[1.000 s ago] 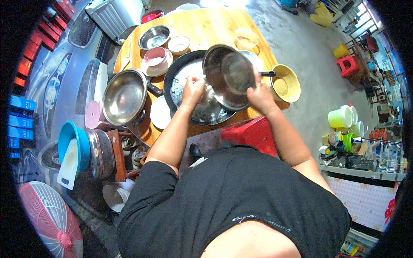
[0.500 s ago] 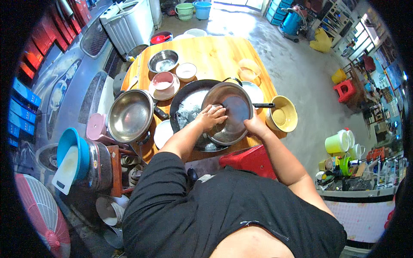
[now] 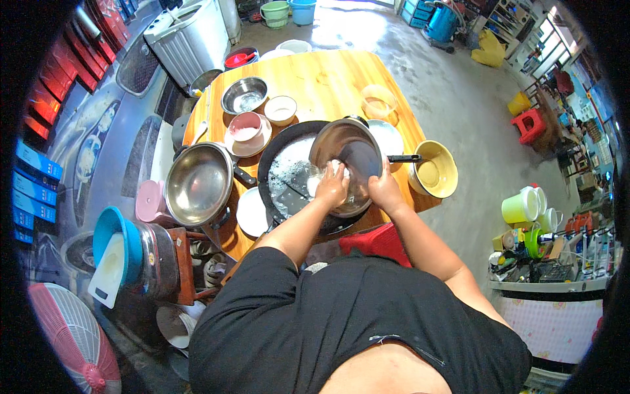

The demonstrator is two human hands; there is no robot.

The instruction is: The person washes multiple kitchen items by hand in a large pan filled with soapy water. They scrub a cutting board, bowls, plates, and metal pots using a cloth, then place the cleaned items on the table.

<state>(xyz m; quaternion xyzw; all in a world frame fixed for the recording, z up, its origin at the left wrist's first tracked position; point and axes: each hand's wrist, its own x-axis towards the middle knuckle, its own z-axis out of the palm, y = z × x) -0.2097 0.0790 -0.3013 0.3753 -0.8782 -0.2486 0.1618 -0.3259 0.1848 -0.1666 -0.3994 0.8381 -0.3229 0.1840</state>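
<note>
A steel pan [image 3: 363, 148] is tilted over a wide black wok [image 3: 275, 190] that has soapy water and white suds in it. My right hand [image 3: 385, 190] grips the pan's right rim. Inside the pan, my left hand [image 3: 333, 187] presses a small white wad [image 3: 335, 165] against the metal; I cannot tell whether it is a cloth or a sponge. A black handle [image 3: 403, 158] sticks out to the right, and which vessel it belongs to is unclear. Another steel pan [image 3: 199, 184] with a black handle lies to the left.
On the wooden table [image 3: 328, 85] stand a steel bowl [image 3: 244, 96], a white bowl [image 3: 281, 110], a pink bowl [image 3: 245, 127] on plates, a clear bowl [image 3: 378, 102] and white plates [image 3: 386, 139]. A yellow pot [image 3: 433, 169] sits at the right edge. A red stool [image 3: 374, 244] stands below the near edge.
My left hand has slid lower and right inside the pan, its fingers now bent around the white wad. The pan has tipped more upright, and my right hand has shifted slightly up its rim.
</note>
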